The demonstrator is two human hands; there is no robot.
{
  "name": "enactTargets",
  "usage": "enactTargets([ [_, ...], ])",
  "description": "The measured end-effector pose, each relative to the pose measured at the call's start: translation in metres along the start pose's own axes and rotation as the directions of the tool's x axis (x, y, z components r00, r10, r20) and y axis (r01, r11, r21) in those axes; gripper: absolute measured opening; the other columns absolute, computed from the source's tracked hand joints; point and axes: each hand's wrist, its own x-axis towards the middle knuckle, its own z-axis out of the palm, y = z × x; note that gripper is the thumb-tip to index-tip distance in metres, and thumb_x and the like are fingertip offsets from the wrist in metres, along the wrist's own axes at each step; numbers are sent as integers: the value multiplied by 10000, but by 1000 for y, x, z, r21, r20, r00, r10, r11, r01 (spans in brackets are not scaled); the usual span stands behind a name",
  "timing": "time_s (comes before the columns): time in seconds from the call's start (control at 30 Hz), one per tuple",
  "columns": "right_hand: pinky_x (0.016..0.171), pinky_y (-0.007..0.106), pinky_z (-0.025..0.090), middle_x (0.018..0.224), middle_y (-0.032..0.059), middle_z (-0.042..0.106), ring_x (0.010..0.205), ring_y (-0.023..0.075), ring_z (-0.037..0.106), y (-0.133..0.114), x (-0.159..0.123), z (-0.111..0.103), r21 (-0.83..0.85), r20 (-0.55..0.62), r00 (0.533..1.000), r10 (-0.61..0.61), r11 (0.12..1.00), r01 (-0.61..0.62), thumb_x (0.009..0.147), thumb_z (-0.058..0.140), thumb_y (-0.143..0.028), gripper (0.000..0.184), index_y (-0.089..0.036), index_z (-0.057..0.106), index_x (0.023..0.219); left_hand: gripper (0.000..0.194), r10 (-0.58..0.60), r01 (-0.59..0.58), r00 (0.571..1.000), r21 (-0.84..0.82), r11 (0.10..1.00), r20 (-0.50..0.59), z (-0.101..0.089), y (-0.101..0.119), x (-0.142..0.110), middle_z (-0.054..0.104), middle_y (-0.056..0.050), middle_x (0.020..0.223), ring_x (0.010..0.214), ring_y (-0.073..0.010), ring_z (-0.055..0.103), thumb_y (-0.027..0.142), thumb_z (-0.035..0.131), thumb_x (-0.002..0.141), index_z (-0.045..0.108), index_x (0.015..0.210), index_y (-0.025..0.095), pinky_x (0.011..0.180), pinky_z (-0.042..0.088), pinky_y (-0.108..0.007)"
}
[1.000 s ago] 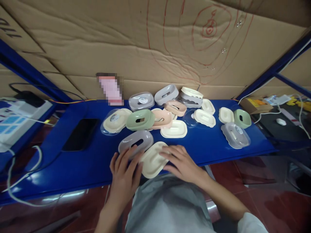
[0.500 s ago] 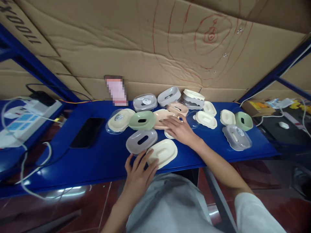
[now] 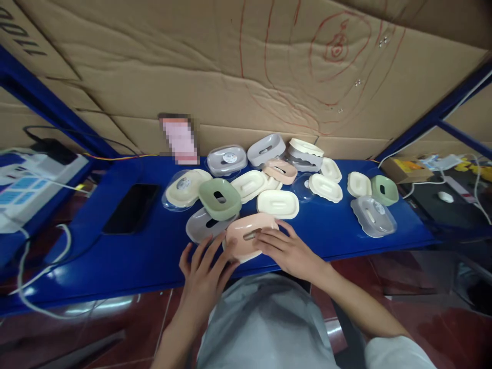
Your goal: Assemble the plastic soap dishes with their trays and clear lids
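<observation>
A pink soap dish (image 3: 246, 230) with a slot in its floor sits over a cream soap dish tray (image 3: 246, 259), whose edge shows beneath it near the table's front. My right hand (image 3: 286, 248) grips the pink dish at its right side, fingers reaching over the rim. On the left side my left hand (image 3: 209, 264) has its fingers and thumb at the cream tray's edge, fingertips touching the pink wall too. Just behind my left fingers lies a grey soap dish (image 3: 196, 225), partly under a green soap dish (image 3: 220, 199). Another cream tray (image 3: 277, 204) lies right behind the pink dish.
More soap dish parts lie farther back, among them a grey dish (image 3: 267, 149) and a second pink dish (image 3: 282, 170). A clear-covered dish (image 3: 373, 216) is at the right. A black phone (image 3: 131, 209) and power strip (image 3: 36, 182) with cables are left; cardboard (image 3: 192, 66) stands behind.
My right hand has brought the pink soap dish from the back toward me, onto the cream tray at my left hand. The green dish has shifted and now overlaps the grey one.
</observation>
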Motion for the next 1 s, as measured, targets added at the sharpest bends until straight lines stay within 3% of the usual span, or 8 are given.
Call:
enactTargets([
  [0.23,1296,462,328,1460,39,700,1441,165,563,-4,15,19,34,23,998,-61,998,60,1105,520,-166,321,-251,660,1382,290,19,-19,1000,-7,1000,-13,-6,-13,-6,696,-158,1388,1329,-352,620,315,772,960,663,1219,245,1206,333,-608],
  [0.37,1295,442,334,1501,36,672,1483,158,525,9,13,10,99,37,996,-76,993,72,1117,493,-201,311,-269,666,1367,290,9,-8,1000,-42,999,14,-9,-16,-7,686,-166,1398,1339,-364,618,328,769,955,669,1213,241,1219,308,-625],
  [0.43,1278,470,357,1541,64,637,1519,184,490,37,6,-6,66,6,1000,7,998,-7,1099,455,-152,394,-258,624,1439,291,8,-7,1000,-50,999,21,-12,-16,-5,686,-168,1397,1344,-375,611,334,757,959,667,1220,241,1216,296,-647],
  [0.53,1280,594,303,1616,147,547,1568,271,426,94,-10,-26,-121,-53,952,303,944,-307,1042,361,-49,565,-179,493,1575,258,11,-11,1000,-51,999,2,-14,-12,0,712,-151,1353,1333,-371,613,313,744,961,668,1201,254,1218,269,-669],
  [0.63,1222,715,304,1641,228,486,1553,417,417,138,-24,-30,-273,-49,859,510,820,-502,1056,450,-164,520,-102,491,1571,241,31,-33,999,-88,996,-27,-14,-1,6,735,-134,1323,1308,-356,628,294,752,951,677,1178,261,1216,267,-654],
  [0.7,1211,740,285,1596,216,547,1516,446,451,150,-31,-26,-318,-49,851,523,799,-510,1070,520,-276,487,-125,545,1533,247,41,-42,999,-147,988,-13,-12,8,10,737,-123,1338,1290,-337,642,300,747,959,684,1195,265,1212,285,-617],
  [0.87,1271,716,55,1402,122,725,1504,365,486,141,-36,-25,-331,-206,914,349,855,-400,1108,518,-355,337,-237,653,1394,220,49,-34,997,-263,964,51,-7,28,18,740,-115,1340,1256,-302,661,333,695,1008,688,1214,255,1198,301,-554],
  [1.0,1286,622,153,1293,82,773,1418,304,593,121,-32,-32,-182,-298,900,318,906,-381,1118,503,-334,265,-262,663,1316,214,77,-45,991,-273,961,107,-1,36,30,715,-135,1376,1206,-291,680,347,656,1034,682,1214,234,1129,361,-524],
])
